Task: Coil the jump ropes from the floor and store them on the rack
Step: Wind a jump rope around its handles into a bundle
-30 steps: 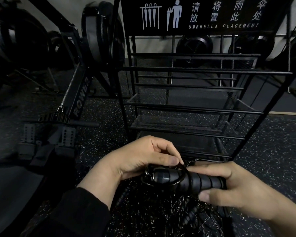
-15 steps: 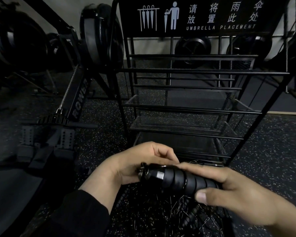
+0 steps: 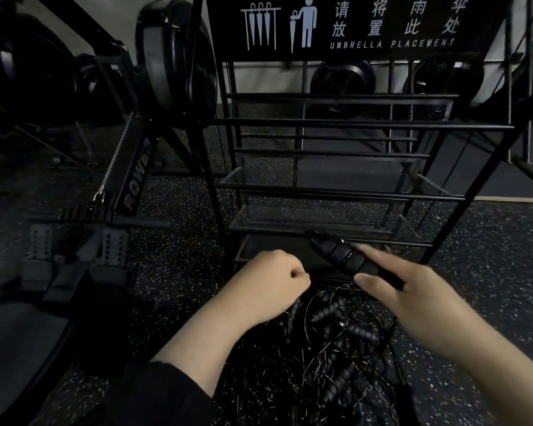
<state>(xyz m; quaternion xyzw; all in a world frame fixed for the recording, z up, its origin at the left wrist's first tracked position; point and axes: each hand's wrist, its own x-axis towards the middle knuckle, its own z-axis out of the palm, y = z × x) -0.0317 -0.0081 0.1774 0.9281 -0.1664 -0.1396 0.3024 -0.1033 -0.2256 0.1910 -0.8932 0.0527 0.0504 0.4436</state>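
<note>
Now the right hand (image 3: 413,290) grips the wound jump rope (image 3: 348,256), lifted toward the rack (image 3: 336,192) at centre frame. Left hand (image 3: 271,281), released from it, is clenched; storing seems next.

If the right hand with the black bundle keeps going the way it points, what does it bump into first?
Probably the rack. The right hand aims the coiled jump rope up and forward, and its tip sits by the front bar of a low mesh shelf. Depth is hard to judge in one view.
</note>
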